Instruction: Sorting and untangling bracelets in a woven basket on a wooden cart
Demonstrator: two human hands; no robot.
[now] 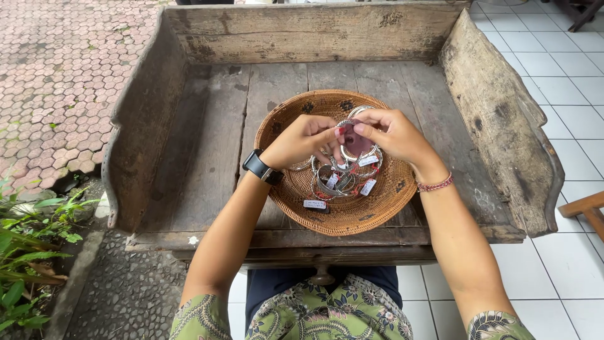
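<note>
Both hands meet over a round woven basket (377, 208) on an old wooden tray table. My left hand (302, 140), with a black watch on its wrist, and my right hand (393, 133), with a red beaded wrist band, together pinch a silver bangle (355, 135) held above the basket. A small white tag (369, 160) hangs from it. Below the hands, several silver bangles (336, 181) with white tags lie heaped in the basket. My fingers hide part of the held bangle.
The wooden tray (207, 132) has high worn sides at left, back and right (497, 113). Red paving lies to the left, white floor tiles to the right, green plants (31, 252) at lower left. A wooden furniture leg (585, 208) shows at the right edge.
</note>
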